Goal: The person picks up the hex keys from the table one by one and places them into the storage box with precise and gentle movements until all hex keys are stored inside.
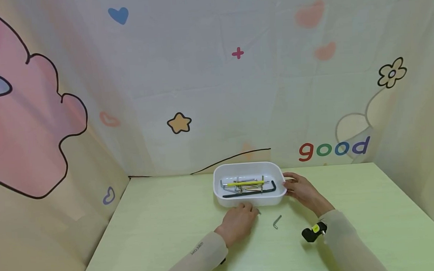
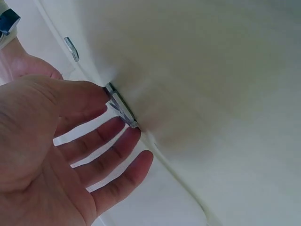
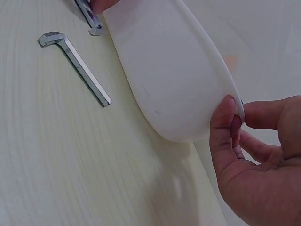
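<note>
A white tray stands near the back of the table and holds several metal hex keys, a long black hex key and a yellow-handled tool. My right hand pinches the tray's right rim between thumb and fingers, as the right wrist view shows. In front of the tray, my left hand pinches a small silver hex key close to the table, thumb at one side and fingertips at the other. A second silver hex key lies on the table between both hands; its bent end shows in the right wrist view.
The pale wood-grain table ends at a printed curtain just behind the tray. More curtain hangs along the left and right sides. A black wrist camera sits at the right sleeve.
</note>
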